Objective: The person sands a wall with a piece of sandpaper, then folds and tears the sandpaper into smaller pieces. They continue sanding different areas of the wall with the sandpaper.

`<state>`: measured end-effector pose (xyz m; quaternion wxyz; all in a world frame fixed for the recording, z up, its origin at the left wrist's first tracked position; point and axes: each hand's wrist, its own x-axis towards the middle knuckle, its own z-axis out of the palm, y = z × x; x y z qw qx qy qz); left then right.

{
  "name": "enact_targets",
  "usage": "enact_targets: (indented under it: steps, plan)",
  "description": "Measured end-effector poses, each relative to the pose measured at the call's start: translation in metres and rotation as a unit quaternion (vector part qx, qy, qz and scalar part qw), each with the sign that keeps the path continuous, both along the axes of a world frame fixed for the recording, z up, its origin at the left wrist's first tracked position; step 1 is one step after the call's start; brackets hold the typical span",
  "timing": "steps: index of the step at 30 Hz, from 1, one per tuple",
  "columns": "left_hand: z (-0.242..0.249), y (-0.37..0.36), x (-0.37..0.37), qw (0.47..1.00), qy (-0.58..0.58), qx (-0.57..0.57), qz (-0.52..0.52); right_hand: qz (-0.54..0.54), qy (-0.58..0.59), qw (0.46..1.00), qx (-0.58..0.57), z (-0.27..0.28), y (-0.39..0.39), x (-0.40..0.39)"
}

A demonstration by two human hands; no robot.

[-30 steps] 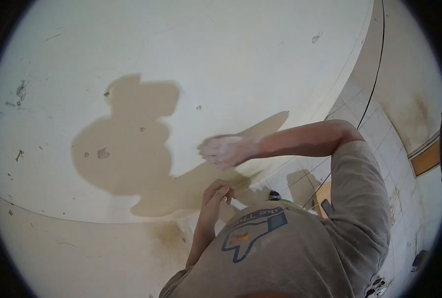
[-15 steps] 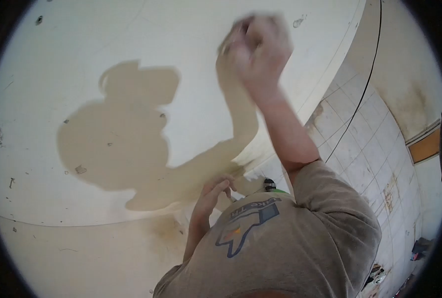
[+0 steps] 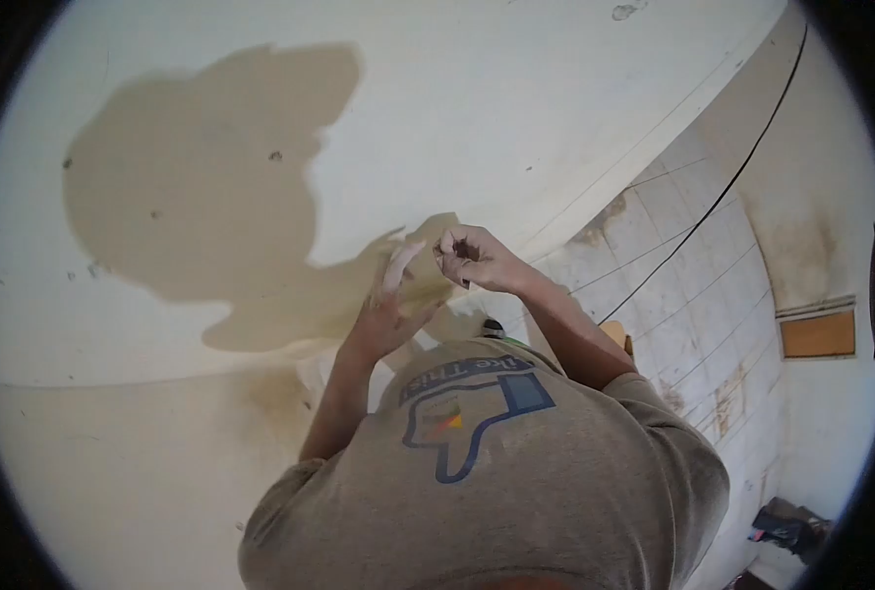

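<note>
My right hand (image 3: 487, 261) is closed on a small folded, brownish piece of sandpaper (image 3: 454, 267), its edge showing at the fingertips. It is in front of my chest, close to the white wall (image 3: 437, 108). Just left of it is my left hand (image 3: 386, 320), with fingers apart and pale dust on them, holding nothing that I can see. A small gap separates the two hands. The wall carries several small dark marks and chipped spots, one of them a grey patch (image 3: 629, 11) near the top. My shadow covers part of the wall.
A black cable (image 3: 718, 202) hangs across the right side, over the stained tiled floor (image 3: 688, 285). An orange-brown panel (image 3: 817, 334) is set low in the far wall. A dark bundle (image 3: 791, 528) lies at lower right.
My right hand has come down from high on the wall to chest level beside my left hand. My left hand has risen slightly and spread its fingers. The view has shifted.
</note>
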<state>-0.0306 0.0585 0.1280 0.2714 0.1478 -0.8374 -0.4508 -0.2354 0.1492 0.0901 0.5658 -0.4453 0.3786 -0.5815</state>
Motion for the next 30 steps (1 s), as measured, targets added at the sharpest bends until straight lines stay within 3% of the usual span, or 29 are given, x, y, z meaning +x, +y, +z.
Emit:
enact_targets:
  steps: [4, 6, 10, 15, 21, 24, 27, 30]
  plan:
    - [0.016, -0.003, -0.028, 0.981, 0.095, -0.156, -0.061, -0.019, -0.049, 0.998, 0.023, 0.023, 0.016, 0.010]
    - [0.027, -0.001, -0.030, 0.981, 0.090, -0.161, -0.066, -0.063, -0.077, 0.994, 0.042, 0.019, 0.018, 0.012]
    - [0.031, 0.003, -0.031, 0.980, 0.092, -0.162, -0.064, -0.047, -0.066, 0.996, 0.033, 0.012, 0.021, 0.005]
    - [0.002, 0.008, -0.032, 0.980, 0.085, -0.181, -0.023, -0.115, -0.046, 0.990, 0.068, 0.010, 0.025, 0.003]
    - [-0.001, 0.013, -0.039, 0.981, 0.059, -0.184, -0.015, -0.161, -0.184, 0.965, 0.093, 0.008, 0.030, 0.007]
    - [-0.004, 0.017, -0.053, 0.983, 0.055, -0.172, -0.041, -0.173, -0.241, 0.935, 0.193, -0.011, 0.036, 0.003]
    - [-0.003, 0.023, -0.064, 0.986, 0.036, -0.151, -0.064, -0.017, -0.418, 0.895, 0.154, -0.062, 0.050, -0.013]
    - [-0.007, 0.026, -0.079, 0.985, 0.018, -0.145, -0.087, -0.093, -0.383, 0.893, 0.215, -0.046, 0.065, -0.021]
